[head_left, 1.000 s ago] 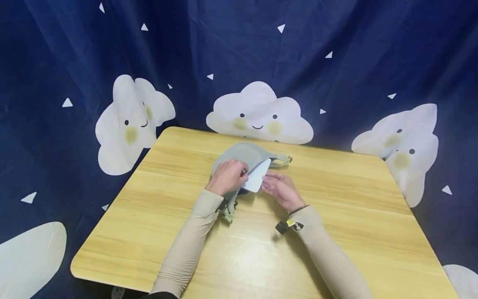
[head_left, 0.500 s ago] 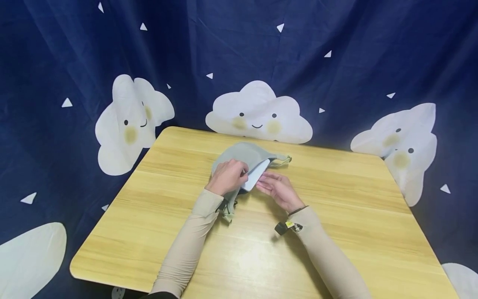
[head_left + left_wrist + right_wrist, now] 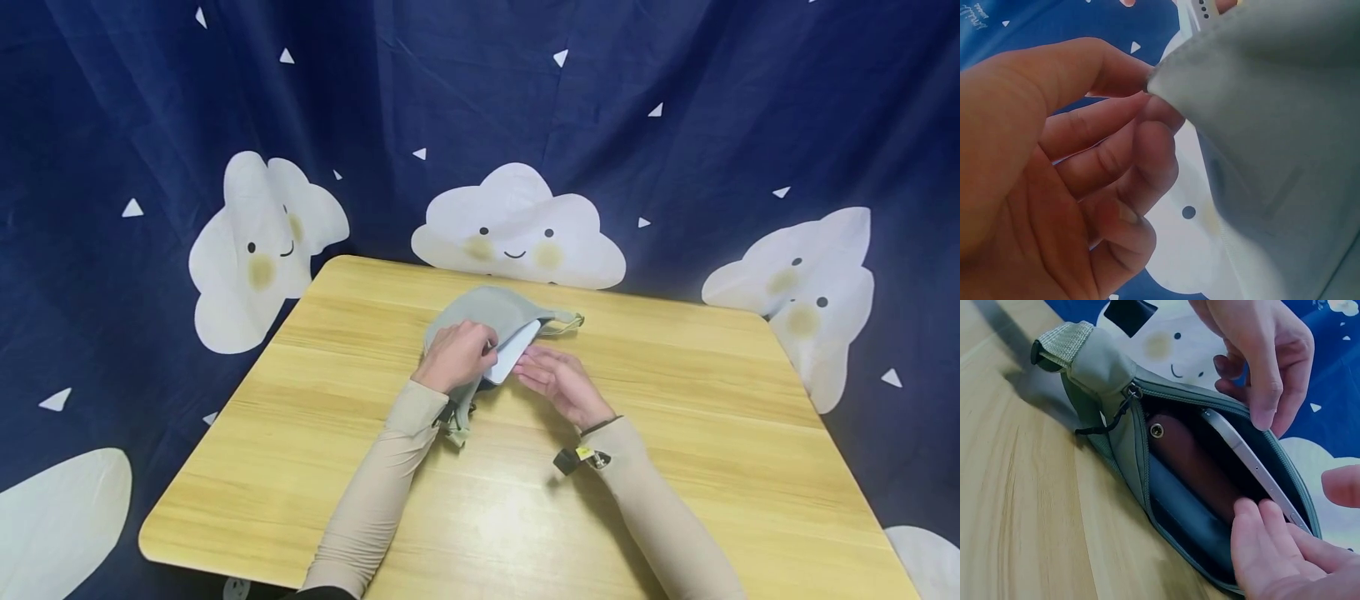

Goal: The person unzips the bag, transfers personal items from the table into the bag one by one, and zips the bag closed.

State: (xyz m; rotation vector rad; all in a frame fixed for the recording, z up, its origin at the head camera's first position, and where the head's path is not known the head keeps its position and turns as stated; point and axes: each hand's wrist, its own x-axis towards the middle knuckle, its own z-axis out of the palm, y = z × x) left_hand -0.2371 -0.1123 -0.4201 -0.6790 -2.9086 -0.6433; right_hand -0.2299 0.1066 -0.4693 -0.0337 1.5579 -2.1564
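A grey-green sling bag (image 3: 487, 307) lies on the table with its zipper undone. My left hand (image 3: 456, 354) pinches the upper edge of its opening between thumb and fingers, as the left wrist view also shows. A thin white tablet (image 3: 512, 354) with a silver edge sits mostly inside the bag. My right hand (image 3: 558, 382) has its fingers extended into the opening, against or close beside the tablet, while its thumb stays apart outside. Beside the tablet in the right wrist view are a brown case (image 3: 1188, 456) with a metal snap and a dark smooth item (image 3: 1191, 512).
The wooden table (image 3: 300, 467) spreads around the bag on all sides. Behind it hangs a dark blue curtain (image 3: 480, 83) with cloud prints. The bag's webbing strap (image 3: 1067, 342) and a zipper pull cord (image 3: 1113, 424) lie at one end.
The tablet has slid further left into the bag, so less of it shows. My right hand has shifted slightly left with it. My left hand keeps its place on the bag edge.
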